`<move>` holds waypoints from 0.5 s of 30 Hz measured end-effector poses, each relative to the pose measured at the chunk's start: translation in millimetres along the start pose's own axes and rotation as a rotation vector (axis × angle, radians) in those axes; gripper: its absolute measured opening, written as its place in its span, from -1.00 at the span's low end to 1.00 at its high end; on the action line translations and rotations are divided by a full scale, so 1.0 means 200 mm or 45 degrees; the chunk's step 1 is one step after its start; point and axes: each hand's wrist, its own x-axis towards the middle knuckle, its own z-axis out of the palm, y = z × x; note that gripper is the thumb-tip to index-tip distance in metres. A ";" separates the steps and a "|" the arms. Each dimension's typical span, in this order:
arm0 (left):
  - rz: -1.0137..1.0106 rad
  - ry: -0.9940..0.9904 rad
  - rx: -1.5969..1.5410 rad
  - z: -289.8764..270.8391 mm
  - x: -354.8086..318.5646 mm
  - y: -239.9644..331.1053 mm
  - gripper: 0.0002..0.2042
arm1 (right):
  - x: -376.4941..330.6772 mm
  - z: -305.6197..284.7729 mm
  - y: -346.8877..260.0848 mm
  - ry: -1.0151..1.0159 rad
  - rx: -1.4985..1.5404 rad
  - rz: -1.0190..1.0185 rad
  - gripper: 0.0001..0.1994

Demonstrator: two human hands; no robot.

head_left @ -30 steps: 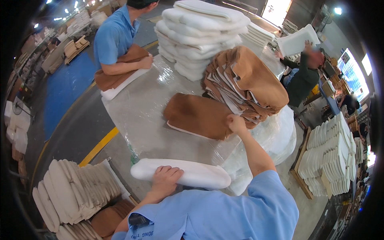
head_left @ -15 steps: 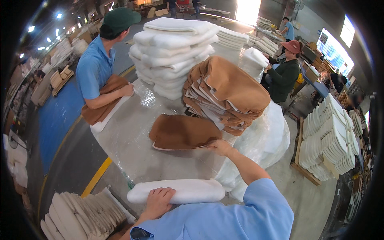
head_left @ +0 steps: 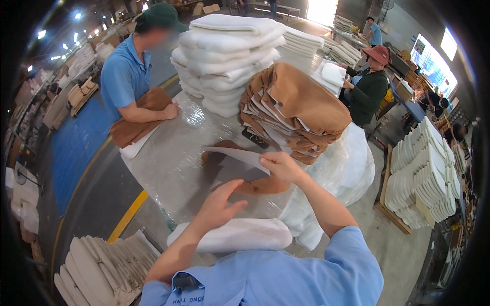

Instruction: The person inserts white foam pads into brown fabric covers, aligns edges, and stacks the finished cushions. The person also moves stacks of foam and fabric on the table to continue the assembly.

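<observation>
Over the plastic-covered table (head_left: 178, 178), my right hand (head_left: 282, 166) pinches the edge of a brown fabric cover (head_left: 250, 186). Its upper layer is lifted, showing a pale grey inner side. My left hand (head_left: 219, 205) is at the cover's near edge, fingers stretched and thumb apart, holding nothing. Between my body and the cover lies a white padded cushion (head_left: 232, 235), close to my left forearm. A tall pile of brown fabric covers (head_left: 311, 102) stands just beyond my right hand.
A high stack of white pads (head_left: 229, 64) stands at the table's far side. At left, a co-worker (head_left: 122, 81) handles a brown cover; another person (head_left: 367, 92) holds a white piece at right. Plastic-wrapped material (head_left: 337, 178) and a pallet of white pads (head_left: 421, 173) are to my right.
My left hand has left the white cushion and moved forward to the brown cover. My right hand has raised the cover's edge, so the flat cover is now folded open.
</observation>
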 end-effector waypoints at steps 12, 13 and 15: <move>-0.546 -0.575 -1.488 0.06 0.38 -0.24 -0.57 | 0.01 -0.08 -0.02 -0.092 0.845 0.029 -0.57; -0.479 -0.545 -1.678 0.03 0.38 -0.24 -0.59 | -0.05 -0.12 0.01 -0.079 0.900 0.045 -0.55; -0.329 -0.486 -1.905 -0.04 0.36 -0.24 -0.59 | -0.13 -0.15 0.06 -0.073 1.116 0.014 -0.55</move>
